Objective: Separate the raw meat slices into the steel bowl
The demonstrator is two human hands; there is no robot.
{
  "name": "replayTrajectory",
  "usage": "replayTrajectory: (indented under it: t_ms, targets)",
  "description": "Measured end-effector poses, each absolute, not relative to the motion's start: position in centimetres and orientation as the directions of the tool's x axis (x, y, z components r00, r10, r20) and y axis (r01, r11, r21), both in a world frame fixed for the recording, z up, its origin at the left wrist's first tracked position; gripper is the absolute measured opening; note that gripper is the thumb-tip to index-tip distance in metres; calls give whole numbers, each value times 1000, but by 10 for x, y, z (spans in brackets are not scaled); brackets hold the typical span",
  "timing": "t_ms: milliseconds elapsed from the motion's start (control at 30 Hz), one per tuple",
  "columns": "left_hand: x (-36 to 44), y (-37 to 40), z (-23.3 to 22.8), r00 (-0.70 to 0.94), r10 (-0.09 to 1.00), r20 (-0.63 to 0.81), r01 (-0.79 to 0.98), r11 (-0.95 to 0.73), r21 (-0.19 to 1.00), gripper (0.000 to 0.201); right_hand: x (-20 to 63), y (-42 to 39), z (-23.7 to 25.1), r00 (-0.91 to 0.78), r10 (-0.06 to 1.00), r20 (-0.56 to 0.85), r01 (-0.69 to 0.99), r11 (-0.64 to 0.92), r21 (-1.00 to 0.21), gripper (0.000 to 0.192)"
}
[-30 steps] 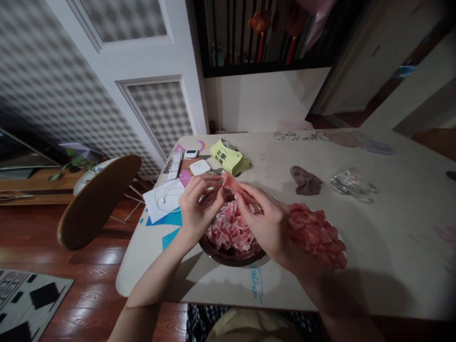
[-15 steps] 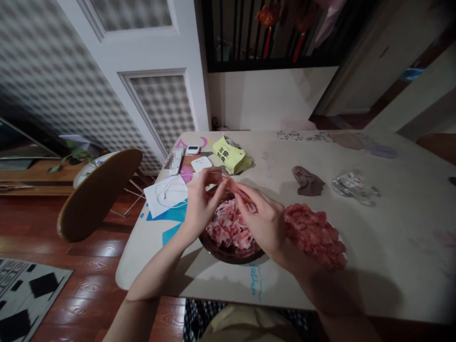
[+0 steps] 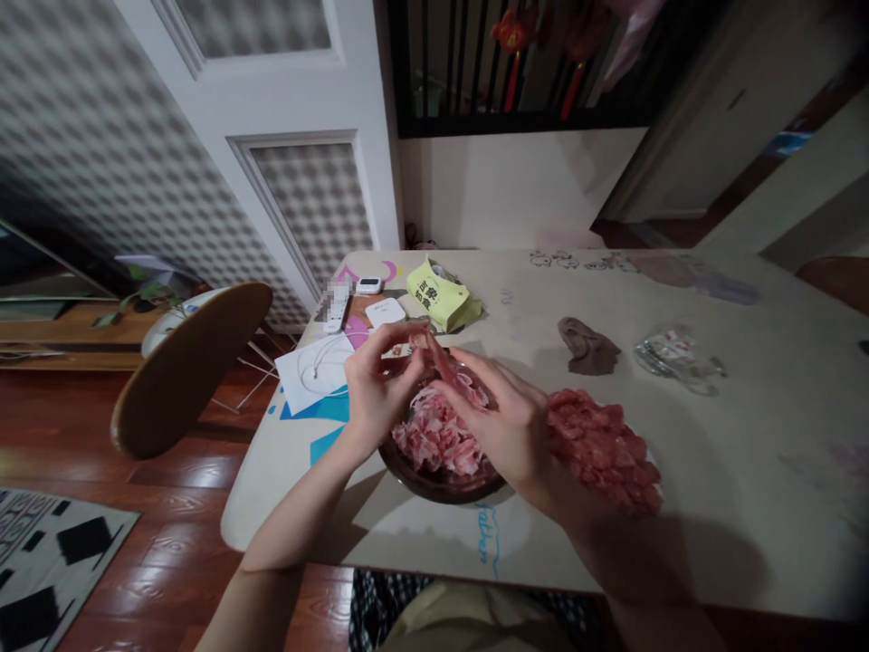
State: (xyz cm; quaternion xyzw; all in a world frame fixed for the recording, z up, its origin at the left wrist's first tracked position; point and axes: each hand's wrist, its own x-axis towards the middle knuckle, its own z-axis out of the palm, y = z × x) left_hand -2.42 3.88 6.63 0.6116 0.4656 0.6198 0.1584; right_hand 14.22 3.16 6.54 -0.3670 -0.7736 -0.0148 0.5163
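Observation:
Over a dark round bowl (image 3: 444,493), both of my hands meet at the fingertips around a piece of pink meat (image 3: 438,355). My left hand (image 3: 381,389) pinches its left end between thumb and fingers. My right hand (image 3: 512,417) has its fingers closed on the other end. Crumpled pink-and-white meat slices (image 3: 441,435) fill the bowl below. To the right of my right hand lies a mound of redder meat slices (image 3: 604,453), with a sliver of a white plate showing at its edge. The fingers partly hide the held piece.
Behind the bowl stands a yellow-green packet (image 3: 441,297). A white box (image 3: 385,313), a remote (image 3: 335,306) and a white cable (image 3: 316,362) on paper lie at the left. A brown cloth (image 3: 587,346) and a clear plastic item (image 3: 679,358) are at the right. A chair (image 3: 194,371) stands beyond the left edge.
My fingertips have drawn slightly apart, and more of the meat piece shows between them. My left hand has shifted a little left. The bowl and the mound stay in place.

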Motion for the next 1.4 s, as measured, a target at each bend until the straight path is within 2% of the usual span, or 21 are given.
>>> replayTrajectory:
  t_ms: [100, 167, 300, 367, 433, 500, 567, 633, 700, 767, 933, 1033, 1233, 1333, 1400]
  targets:
    - [-27, 38, 68, -217, 729, 649, 411, -535, 738, 18, 148, 32, 70, -158, 555, 817, 619, 700, -356, 14]
    - [-29, 38, 70, -213, 718, 663, 442, -534, 721, 20, 150, 33, 70, -163, 620, 767, 681, 633, -367, 11]
    - [-31, 38, 71, -195, 703, 684, 472, -544, 694, 20, 150, 39, 65, -275, 836, 476, 822, 461, -334, 11]
    - [-31, 38, 70, -180, 702, 689, 481, -548, 684, 21, 148, 41, 62, -358, 871, 337, 833, 461, -307, 17]
    - [-31, 37, 69, -148, 707, 691, 499, -550, 670, 22, 147, 42, 61, -435, 860, 267, 808, 504, -306, 32]
    - [-30, 37, 67, -99, 714, 693, 530, -552, 644, 24, 146, 42, 61, -458, 832, 312, 764, 548, -341, 36]
    - [-27, 36, 66, -58, 715, 697, 549, -560, 620, 26, 147, 42, 62, -392, 784, 482, 706, 592, -389, 29]
    - [-24, 35, 64, -44, 714, 698, 532, -575, 622, 25, 147, 41, 65, -296, 674, 677, 632, 670, -391, 25]
    - [-21, 34, 63, -53, 712, 700, 481, -597, 643, 26, 148, 40, 68, -275, 553, 786, 556, 759, -340, 31]
    - [-19, 32, 61, -59, 709, 703, 441, -613, 655, 26, 148, 39, 70, -314, 491, 813, 500, 813, -298, 39]
    - [-19, 29, 58, -66, 695, 716, 447, -621, 644, 21, 148, 37, 72, -309, 464, 830, 497, 823, -275, 43]
    - [-19, 28, 58, -48, 655, 754, 497, -639, 587, 20, 150, 35, 74, -279, 430, 859, 518, 821, -242, 39]
    - [-19, 30, 60, 56, 460, 886, 462, -799, 385, 30, 151, 33, 74, -285, 325, 902, 608, 788, -92, 40]
    - [-19, 28, 63, 91, 451, 888, 430, -822, 374, 35, 152, 32, 74, -285, 281, 916, 610, 790, -53, 43]
    - [-19, 25, 66, 98, 463, 881, 419, -822, 385, 35, 152, 31, 75, -268, 293, 918, 579, 810, -90, 45]
